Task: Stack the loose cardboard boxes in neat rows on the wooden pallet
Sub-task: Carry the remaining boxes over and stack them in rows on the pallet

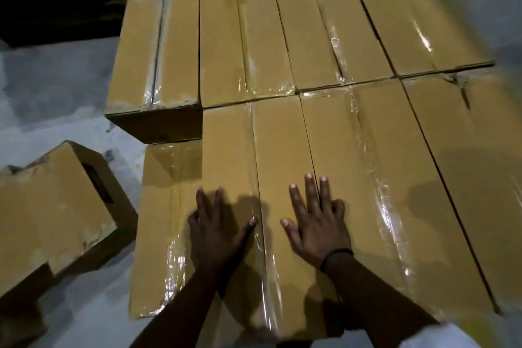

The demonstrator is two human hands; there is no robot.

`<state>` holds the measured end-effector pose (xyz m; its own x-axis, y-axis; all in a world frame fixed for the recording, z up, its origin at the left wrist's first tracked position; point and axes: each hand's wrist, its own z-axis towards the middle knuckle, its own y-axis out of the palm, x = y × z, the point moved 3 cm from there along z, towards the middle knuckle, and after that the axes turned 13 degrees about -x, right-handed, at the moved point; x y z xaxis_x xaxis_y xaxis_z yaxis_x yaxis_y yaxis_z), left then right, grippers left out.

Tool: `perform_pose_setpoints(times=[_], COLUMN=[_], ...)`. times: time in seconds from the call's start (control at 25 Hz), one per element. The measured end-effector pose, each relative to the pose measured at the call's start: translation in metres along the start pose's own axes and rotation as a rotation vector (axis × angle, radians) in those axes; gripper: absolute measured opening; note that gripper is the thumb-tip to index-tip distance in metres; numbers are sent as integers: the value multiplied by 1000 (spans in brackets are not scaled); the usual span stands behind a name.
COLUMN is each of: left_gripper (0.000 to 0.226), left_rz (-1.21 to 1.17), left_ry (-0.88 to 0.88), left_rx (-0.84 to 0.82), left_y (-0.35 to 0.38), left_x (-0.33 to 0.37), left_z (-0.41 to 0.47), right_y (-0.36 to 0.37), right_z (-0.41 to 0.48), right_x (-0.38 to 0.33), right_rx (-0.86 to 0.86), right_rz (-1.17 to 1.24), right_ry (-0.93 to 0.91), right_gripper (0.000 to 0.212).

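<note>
head view: left hand (217,230) and right hand (316,223) lie flat, fingers spread, on the stacked boxes (282,135).

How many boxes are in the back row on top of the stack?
4, side by side: left-end box, second box, third box, right-end box. Any beneath are hidden.

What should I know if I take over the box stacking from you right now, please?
Left hand: open, flat on the near row of taped boxes.
Right hand: open, flat beside it, fingers across a seam.
Done: the far row sits snug behind the near row. The pallet is out of view.
Left to do: one loose cardboard box lies tilted beside the stack at left.
</note>
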<state>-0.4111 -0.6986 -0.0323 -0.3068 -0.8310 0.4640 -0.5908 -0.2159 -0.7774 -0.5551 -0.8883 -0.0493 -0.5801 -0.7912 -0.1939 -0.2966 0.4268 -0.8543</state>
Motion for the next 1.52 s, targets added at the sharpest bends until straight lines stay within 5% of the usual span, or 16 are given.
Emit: perform_pose_setpoints(times=[0.32, 0.6, 1.52], left_gripper=[110, 80, 80], left_rz=[64, -29, 10], left_ry=[94, 147, 63], left_rx=[-236, 28, 60], left_y=[7, 64, 72], left_x=[-25, -76, -79], left_z=[-37, -157, -148], right_y=[17, 70, 90], right_z=[-32, -140, -137], right_x=[1, 2, 6], right_rx=[-3, -63, 7], right_rz=[-75, -173, -253], right_ry=[-33, -169, -275], right_gripper=[88, 109, 109])
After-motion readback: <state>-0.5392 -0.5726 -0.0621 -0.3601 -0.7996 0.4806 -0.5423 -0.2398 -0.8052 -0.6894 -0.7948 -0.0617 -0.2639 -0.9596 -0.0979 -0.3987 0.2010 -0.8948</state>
